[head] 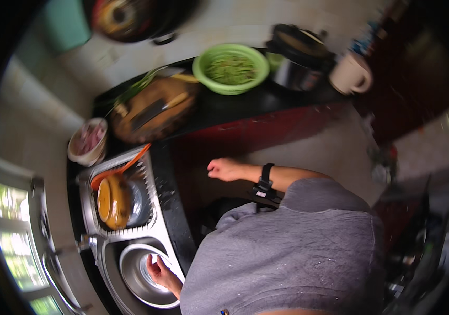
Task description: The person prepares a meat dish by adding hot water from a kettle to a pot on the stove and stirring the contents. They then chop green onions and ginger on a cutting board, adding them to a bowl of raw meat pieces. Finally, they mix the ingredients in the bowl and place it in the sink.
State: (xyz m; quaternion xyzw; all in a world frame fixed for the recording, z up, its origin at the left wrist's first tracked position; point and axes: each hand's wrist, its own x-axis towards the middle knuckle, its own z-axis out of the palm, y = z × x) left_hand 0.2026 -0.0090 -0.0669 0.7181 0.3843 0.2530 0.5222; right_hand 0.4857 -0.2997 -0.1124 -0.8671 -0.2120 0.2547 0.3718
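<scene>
My left hand (160, 271) is held above a round stainless steel bowl (128, 277) in the sink, its fingers apart and nothing seen in them. My right hand (225, 169), with a black band on the wrist, hangs in front of the counter edge with its fingers curled in and no object visible. In the other sink basin, a dish rack (153, 208) holds a yellow-orange bowl (115, 202), an orange ladle or spatula (134, 158) and a clear or grey dish. Further up, a knife (149, 114) rests on a round wooden chopping board (173, 92).
A green bowl (231, 87) of cut green vegetables stands on the black counter (224, 106). Near it are a dark-lidded appliance (299, 59) and a pale mug (350, 73). A tub of pinkish food (88, 139) sits at the corner. The tap (90, 242) is beside the sink.
</scene>
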